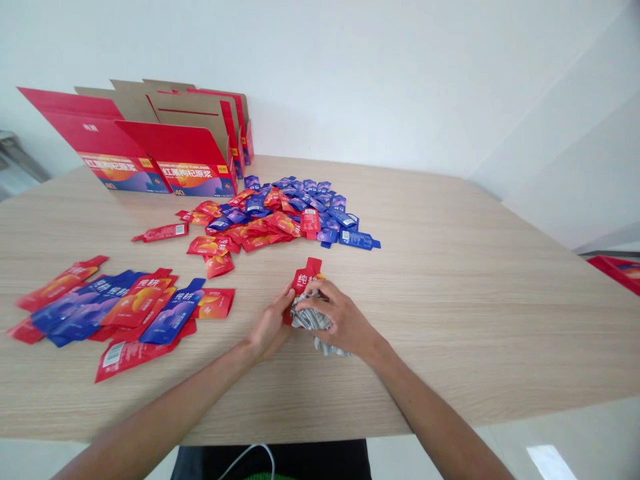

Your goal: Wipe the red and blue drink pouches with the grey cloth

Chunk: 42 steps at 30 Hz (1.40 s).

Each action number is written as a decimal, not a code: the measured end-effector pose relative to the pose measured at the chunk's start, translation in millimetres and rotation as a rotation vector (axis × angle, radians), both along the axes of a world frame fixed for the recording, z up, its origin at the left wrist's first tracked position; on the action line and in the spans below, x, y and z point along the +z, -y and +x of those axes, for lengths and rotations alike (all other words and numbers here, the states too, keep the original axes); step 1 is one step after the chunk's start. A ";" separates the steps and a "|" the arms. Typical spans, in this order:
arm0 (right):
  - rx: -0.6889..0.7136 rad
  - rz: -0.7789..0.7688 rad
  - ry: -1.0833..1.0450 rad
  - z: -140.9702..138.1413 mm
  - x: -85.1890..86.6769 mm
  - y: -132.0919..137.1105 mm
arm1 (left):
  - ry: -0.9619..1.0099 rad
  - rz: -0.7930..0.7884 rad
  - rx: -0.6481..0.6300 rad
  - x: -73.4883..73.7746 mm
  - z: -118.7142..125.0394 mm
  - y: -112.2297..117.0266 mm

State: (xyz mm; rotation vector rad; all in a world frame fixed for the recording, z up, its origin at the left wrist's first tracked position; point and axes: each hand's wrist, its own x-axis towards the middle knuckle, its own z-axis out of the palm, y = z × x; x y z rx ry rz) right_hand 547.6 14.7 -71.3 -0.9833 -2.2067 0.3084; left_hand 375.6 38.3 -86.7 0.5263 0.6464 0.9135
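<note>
My left hand (pixel 270 325) grips the left edge of a red pouch (pixel 306 275) with white characters, lying on the wooden table (pixel 450 300) just ahead of me. My right hand (pixel 339 315) is closed on a crumpled grey cloth (pixel 310 321) and presses it against the lower part of that pouch. The pouch's bottom half is hidden by the cloth and my fingers. Both hands touch each other over the pouch.
A heap of red and blue pouches (pixel 280 213) lies further back. A flatter spread of pouches (pixel 120 310) sits at my left. Red cardboard boxes (pixel 165 157) with raised flaps stand at the back left. Another red box (pixel 620 270) shows at the right edge.
</note>
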 end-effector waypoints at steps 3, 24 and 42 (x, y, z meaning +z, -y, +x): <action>-0.207 0.024 -0.107 2.8 -0.8 -2.3 | 0.032 0.040 -0.039 1.9 2.1 2.6; -0.289 -0.007 -0.180 7.7 0.7 -4.4 | -0.013 0.111 -0.042 1.6 3.9 6.0; -0.342 0.046 -0.288 10.7 7.5 -1.1 | -1.638 0.793 0.305 72.9 -188.4 -57.8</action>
